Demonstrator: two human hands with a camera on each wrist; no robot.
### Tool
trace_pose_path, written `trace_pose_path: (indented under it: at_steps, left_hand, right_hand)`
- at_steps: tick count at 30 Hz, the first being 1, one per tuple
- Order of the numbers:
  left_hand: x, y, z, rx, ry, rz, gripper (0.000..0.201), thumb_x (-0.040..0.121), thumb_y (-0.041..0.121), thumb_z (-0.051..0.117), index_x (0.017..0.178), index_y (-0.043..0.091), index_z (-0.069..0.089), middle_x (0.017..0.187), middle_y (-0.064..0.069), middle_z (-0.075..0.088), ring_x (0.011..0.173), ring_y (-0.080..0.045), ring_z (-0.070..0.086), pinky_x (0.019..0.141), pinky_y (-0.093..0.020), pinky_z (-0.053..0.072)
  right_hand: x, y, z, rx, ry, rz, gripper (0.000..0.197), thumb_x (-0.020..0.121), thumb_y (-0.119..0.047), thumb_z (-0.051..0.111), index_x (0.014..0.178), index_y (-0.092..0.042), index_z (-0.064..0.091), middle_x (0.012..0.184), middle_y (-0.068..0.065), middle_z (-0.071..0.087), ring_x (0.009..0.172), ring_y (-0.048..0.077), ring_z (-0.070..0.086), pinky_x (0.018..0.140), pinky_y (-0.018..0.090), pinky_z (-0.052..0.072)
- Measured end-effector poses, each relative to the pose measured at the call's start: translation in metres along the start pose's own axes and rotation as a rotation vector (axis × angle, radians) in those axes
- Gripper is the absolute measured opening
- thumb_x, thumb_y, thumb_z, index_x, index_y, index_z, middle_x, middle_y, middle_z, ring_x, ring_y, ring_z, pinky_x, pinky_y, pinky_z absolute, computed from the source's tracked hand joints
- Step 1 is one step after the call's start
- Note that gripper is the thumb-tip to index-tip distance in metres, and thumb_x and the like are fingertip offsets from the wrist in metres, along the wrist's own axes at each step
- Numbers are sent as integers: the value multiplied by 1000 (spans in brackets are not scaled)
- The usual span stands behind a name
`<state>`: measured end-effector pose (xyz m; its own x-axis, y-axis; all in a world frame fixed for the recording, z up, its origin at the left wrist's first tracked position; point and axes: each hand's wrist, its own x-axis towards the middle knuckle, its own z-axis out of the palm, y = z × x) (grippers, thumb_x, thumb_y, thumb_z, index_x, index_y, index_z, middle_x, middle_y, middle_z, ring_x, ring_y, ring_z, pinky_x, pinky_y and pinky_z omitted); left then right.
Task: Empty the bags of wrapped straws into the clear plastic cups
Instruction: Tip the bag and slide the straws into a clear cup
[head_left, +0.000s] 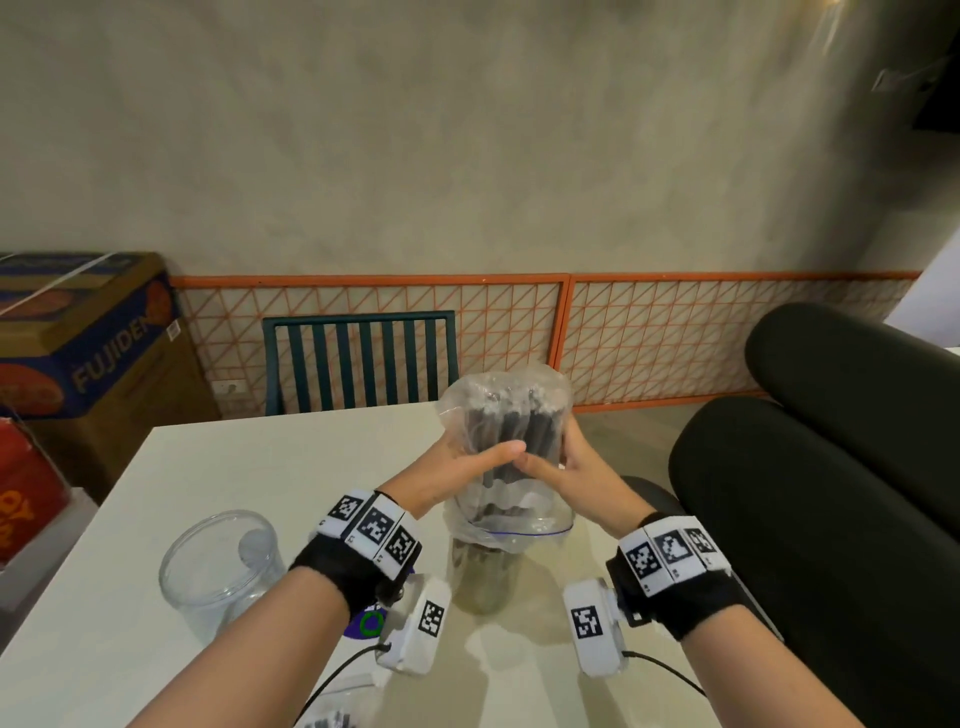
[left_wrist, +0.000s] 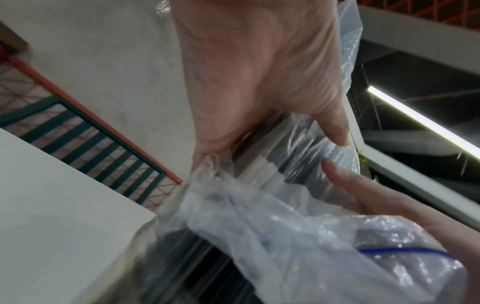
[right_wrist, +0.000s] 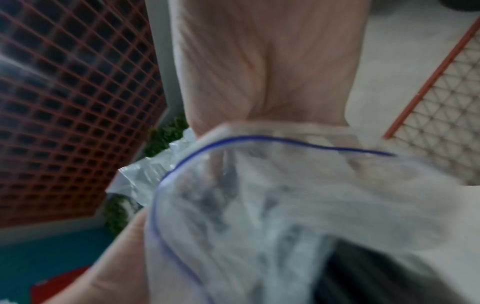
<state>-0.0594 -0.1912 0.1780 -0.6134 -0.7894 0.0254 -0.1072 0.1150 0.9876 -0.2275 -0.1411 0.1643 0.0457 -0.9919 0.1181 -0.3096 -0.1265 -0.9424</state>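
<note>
A clear zip bag (head_left: 506, 415) of dark wrapped straws (head_left: 514, 431) stands upside down, its blue-lined mouth (head_left: 519, 532) draped over a clear plastic cup (head_left: 483, 577) on the white table (head_left: 208, 467). My left hand (head_left: 467, 462) grips the bag's left side and my right hand (head_left: 571, 467) grips its right side, thumbs nearly meeting in front. The left wrist view shows the left hand (left_wrist: 259, 82) wrapped round the bag (left_wrist: 285, 205) with dark straws inside. In the blurred right wrist view the bag's mouth (right_wrist: 259, 185) covers the right hand (right_wrist: 259, 72). A second, empty clear cup (head_left: 221, 566) stands at the left.
Another bag of straws (head_left: 332, 719) lies at the table's near edge. A dark green chair (head_left: 358, 358) stands behind the table, cardboard boxes (head_left: 78, 338) at the left, black cushions (head_left: 831, 467) at the right. An orange wire fence (head_left: 519, 332) lines the wall.
</note>
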Motion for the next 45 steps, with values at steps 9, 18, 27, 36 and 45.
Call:
trace_pose_path:
  at_steps: [9,18,27,36,45]
  left_hand:
    - [-7,41,-10,57,208,56,67,86,60,36,145,29,25,143,11,39,124,-4,40,107,-39,34]
    - [-16,51,-3,15,225,78,75,82,62,40,148,32,20,152,6,30,140,-14,28,116,-45,23]
    - [-10,82,-3,70,479,225,21,97,27,44,96,25,65,99,4,67,104,-15,59,97,-34,43]
    - [-21,98,-22,-241,716,223,32,94,33,41,68,24,57,101,-31,66,94,-47,64,89,-59,49]
    - [-50,79,23,262,351,112,30,100,26,34,79,21,55,78,-1,63,74,-16,63,61,-25,47]
  right_hand:
    - [6,-28,-11,9,116,-38,90,76,-47,71,147,-36,15,148,-14,35,136,7,37,115,42,31]
    - [1,-38,-16,20,154,-83,90,77,-50,69,147,-41,13,155,-17,25,141,4,27,117,45,26]
    - [-12,-84,-33,-45,265,-241,106,77,-27,72,149,-34,-6,157,-10,12,138,7,30,106,14,35]
    - [-58,-36,-41,-260,134,111,7,92,-18,57,93,-17,64,74,16,58,49,10,50,49,20,44]
    - [-112,-85,-62,-622,209,180,83,70,-52,69,139,-21,36,135,-3,48,111,9,53,88,25,47]
